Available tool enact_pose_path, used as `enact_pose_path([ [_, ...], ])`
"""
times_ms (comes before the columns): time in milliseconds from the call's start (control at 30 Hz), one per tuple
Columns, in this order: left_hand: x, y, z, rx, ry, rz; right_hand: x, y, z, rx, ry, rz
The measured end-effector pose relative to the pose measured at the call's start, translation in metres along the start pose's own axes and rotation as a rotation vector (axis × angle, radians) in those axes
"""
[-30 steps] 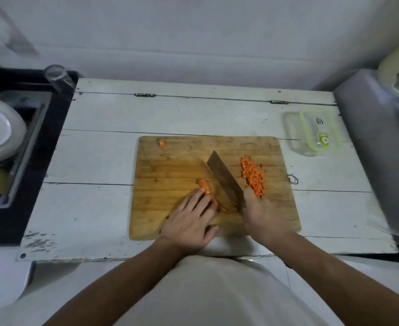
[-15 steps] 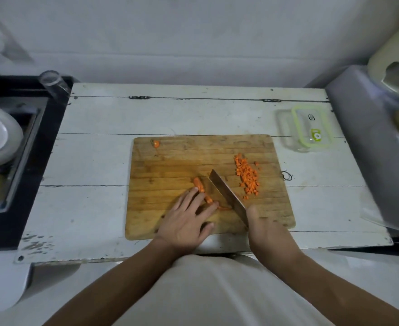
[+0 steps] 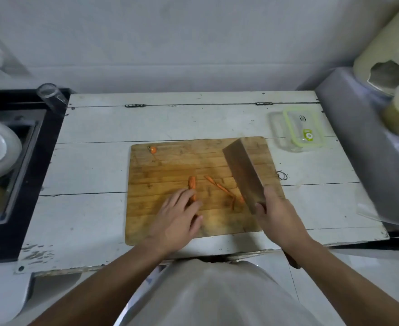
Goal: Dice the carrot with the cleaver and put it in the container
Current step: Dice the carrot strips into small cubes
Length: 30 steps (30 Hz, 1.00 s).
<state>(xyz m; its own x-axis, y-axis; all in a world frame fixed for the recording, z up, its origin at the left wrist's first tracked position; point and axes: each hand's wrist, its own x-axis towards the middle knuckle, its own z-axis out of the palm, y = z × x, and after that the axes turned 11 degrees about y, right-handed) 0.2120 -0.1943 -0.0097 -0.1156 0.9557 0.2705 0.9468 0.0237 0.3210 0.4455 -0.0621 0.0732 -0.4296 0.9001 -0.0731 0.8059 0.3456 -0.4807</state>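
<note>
Mid-task, by the look of it. Right hand (image 3: 277,214) is clenched round the cleaver (image 3: 243,171) handle; the broad blade is tilted flat-ish over the cutting board (image 3: 170,165) at approx 3 o'clock, hiding whatever lies under it. Left hand (image 3: 176,214) w/ fingers extended pins a carrot piece (image 3: 192,182) near board centre. Thin carrot strips (image 3: 219,187) lie just right of it, uncut. A lone carrot bit (image 3: 153,149) sits at 11 o'clock. Container (image 3: 299,130), 1 o'clock off the board, looks to hold no carrot yet, so more dicing and all transfer are left.
</note>
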Motion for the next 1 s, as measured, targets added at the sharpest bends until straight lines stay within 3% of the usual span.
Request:
enact_pose_path([
  [100, 0.033, 0.009, 0.004, -0.031, 0.071, 0.125, 0.011, 0.004, -0.006, 0.016, 0.078, 0.082],
  [167, 0.067, 0.006, 0.004, 0.007, 0.066, 0.107, 0.014, 0.005, -0.008, 0.017, 0.09, 0.112],
  [267, 0.102, -0.008, 0.006, 0.104, -0.107, 0.086, 0.014, 0.006, -0.008, 0.009, 0.084, 0.126],
  [367, 0.113, -0.016, 0.003, 0.211, -0.23, 0.189, 0.01, 0.008, -0.006, -0.01, 0.061, 0.12],
  [467, 0.124, -0.019, -0.008, 0.285, -0.282, 0.234, 0.004, 0.01, -0.006, -0.006, 0.043, 0.123],
  [667, 0.15, -0.041, -0.014, 0.298, -0.241, 0.235, -0.005, 0.011, -0.006, -0.02, 0.033, 0.143],
  [767, 0.134, -0.031, -0.008, 0.176, -0.106, 0.074, -0.006, 0.006, -0.002, -0.001, 0.007, 0.145],
  [867, 0.095, -0.01, -0.011, -0.097, 0.085, -0.342, -0.006, 0.0, 0.005, 0.028, -0.044, 0.156],
  [933, 0.072, 0.005, -0.014, -0.218, 0.012, -0.654, -0.006, -0.008, 0.013, 0.022, -0.072, 0.136],
  [1000, 0.058, 0.012, -0.007, -0.246, -0.078, -0.811, -0.004, -0.017, 0.023, -0.039, -0.056, 0.088],
])
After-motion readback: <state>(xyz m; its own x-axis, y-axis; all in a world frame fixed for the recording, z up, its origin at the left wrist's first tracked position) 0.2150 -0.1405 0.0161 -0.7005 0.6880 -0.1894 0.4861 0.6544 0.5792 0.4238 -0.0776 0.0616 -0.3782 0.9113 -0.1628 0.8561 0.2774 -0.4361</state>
